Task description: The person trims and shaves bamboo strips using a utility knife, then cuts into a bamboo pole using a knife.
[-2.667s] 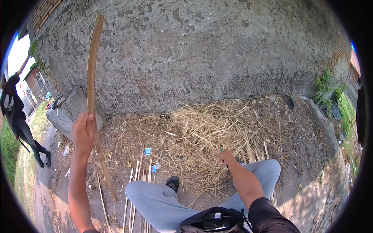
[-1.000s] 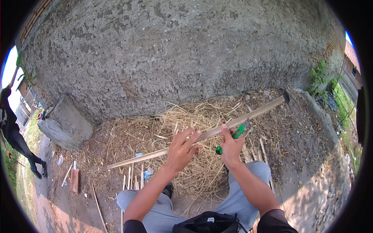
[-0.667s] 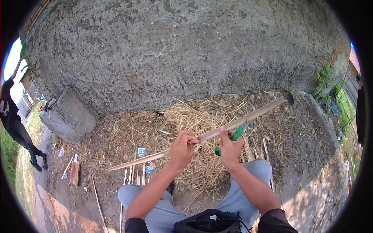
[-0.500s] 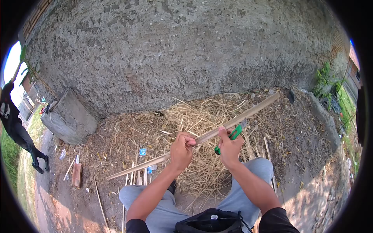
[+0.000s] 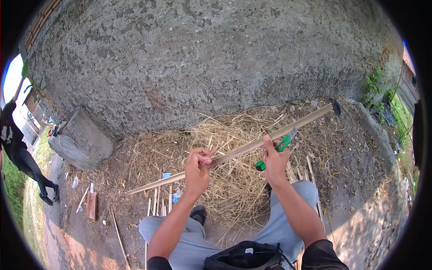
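Note:
A long, pale bamboo strip [image 5: 245,150] slants across in front of me, its left end low and its right end up towards the wall. My left hand [image 5: 198,173] is closed around its middle, thumb and fingertips pinched together. Further right, my right hand [image 5: 276,164] holds the strip under its thumb and also grips a green utility knife [image 5: 283,143]. The knife's blade points up and right, beside the strip. Its dark green end shows below the right hand's fingers. Under the strip lies a heap of straw-like shavings [image 5: 234,193].
A rough grey wall [image 5: 202,67] rises ahead. At left stand a concrete block [image 5: 83,139] and a person in dark clothes [image 5: 24,153]. Cut strips [image 5: 157,200] lie beside my left knee, near a reddish wood piece [image 5: 91,205]. A dark round object [image 5: 336,107] sits near the wall.
Both hands have moved apart: the right one up and rightward with the knife, the left one slightly left and up. The strip has shifted a little to the right.

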`<state>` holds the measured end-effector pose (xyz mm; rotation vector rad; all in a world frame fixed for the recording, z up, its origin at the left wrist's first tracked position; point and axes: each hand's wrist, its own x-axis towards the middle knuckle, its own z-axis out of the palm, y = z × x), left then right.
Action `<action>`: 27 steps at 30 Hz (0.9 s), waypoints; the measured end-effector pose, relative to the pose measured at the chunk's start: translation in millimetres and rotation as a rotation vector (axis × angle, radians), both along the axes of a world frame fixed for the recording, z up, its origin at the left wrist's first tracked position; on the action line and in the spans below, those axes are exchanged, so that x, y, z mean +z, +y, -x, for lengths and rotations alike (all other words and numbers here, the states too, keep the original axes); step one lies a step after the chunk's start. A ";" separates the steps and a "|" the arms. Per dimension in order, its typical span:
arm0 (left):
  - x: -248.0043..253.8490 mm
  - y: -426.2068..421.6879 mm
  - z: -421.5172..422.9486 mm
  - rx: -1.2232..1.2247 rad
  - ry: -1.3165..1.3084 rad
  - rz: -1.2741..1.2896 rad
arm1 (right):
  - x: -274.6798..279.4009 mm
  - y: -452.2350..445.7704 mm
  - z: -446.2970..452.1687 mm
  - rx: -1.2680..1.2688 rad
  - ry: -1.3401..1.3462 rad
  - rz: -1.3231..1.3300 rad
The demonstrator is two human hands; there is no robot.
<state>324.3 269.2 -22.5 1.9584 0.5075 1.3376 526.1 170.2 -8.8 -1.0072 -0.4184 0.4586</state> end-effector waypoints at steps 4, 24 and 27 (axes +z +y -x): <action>-6.8 -1.8 -4.0 -0.061 -0.051 0.202 | -1.0 -1.5 3.0 0.003 -0.029 0.023; 8.2 -9.4 0.1 -0.218 -0.217 0.612 | -13.3 3.1 26.1 0.078 -0.266 0.093; 17.6 -4.9 14.1 -0.270 -0.247 0.712 | -10.5 9.9 1.6 0.012 -0.153 0.035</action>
